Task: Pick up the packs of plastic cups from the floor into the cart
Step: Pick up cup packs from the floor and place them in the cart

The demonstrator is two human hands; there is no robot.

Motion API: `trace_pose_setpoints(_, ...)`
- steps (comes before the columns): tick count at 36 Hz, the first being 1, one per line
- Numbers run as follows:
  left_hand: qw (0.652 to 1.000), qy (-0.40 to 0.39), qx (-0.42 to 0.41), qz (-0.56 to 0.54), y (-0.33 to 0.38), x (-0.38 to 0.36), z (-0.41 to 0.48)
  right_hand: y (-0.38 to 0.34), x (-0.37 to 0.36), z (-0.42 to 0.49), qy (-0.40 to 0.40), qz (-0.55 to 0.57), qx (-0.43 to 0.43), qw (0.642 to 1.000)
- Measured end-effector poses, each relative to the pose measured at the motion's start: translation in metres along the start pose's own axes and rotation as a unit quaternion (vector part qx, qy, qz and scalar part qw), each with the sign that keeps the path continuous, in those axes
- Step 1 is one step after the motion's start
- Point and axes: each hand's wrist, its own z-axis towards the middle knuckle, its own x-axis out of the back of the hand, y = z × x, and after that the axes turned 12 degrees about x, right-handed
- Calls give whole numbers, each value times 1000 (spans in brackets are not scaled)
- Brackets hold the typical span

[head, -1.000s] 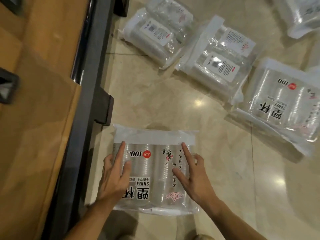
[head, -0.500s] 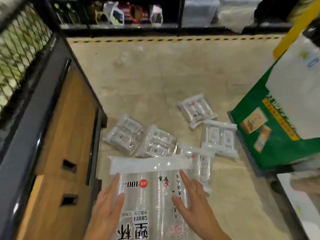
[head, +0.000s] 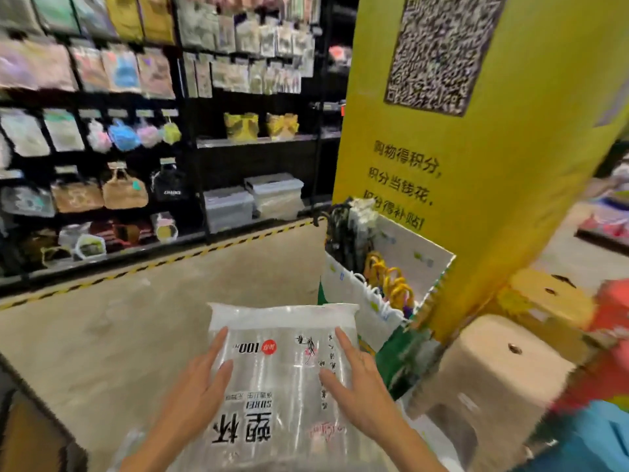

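1. Pack of plastic cups [head: 282, 379] held up in the lower centre of the frame, clear of the floor [head: 143, 318], flat side toward the camera.
2. Left hand [head: 199, 383] laid on the pack's left part, fingers spread and extended flat over the film; grip beneath not visible.
3. Right hand [head: 360, 386] laid on the pack's right part, fingers likewise spread flat; thumb pointing inward across the printed column.
4. Print on the pack read upside down from this view: "100" beside a red round badge, "SUBEI", and large black characters "塑杯". Smaller vertical script and a pink mark near the right hand too blurred to read.
5. Yellow pillar [head: 476, 158] at upper right bearing a QR code [head: 439, 49] and black lines "购物得积分," and "积分当钱花,"; the lowest line partly hidden.
6. White open box [head: 391, 267] at the pillar's foot, yellow-handled items inside.
7. Beige plastic stool [head: 493, 376] at lower right, just beside the pillar.
8. Black shelving [head: 136, 131] across the upper left, hung with bags and packets; one dark bag marked "CHOICE", other labels blurred.
9. Yellow-black hazard strip [head: 170, 260] along the shelf base.
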Motion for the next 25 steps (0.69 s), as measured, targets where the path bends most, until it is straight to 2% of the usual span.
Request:
trace_pose_setpoints(5,995,-38,-92,28,71,2,21,-15,65,-20,79,-18,-58,995)
trace_pose_setpoints(10,977,-130,-161,43,132,-10,28,-20,107,-70,167,-53,-115,978)
trace_pose_setpoints(18,923,-227,-305,57,231,-56,-22,-43,162,-182,290,-88,-214,929)
trace_pose_setpoints(25,858,-300,-407,88,294,-104,-121,-51,188,-310,380,-129,-283,871)
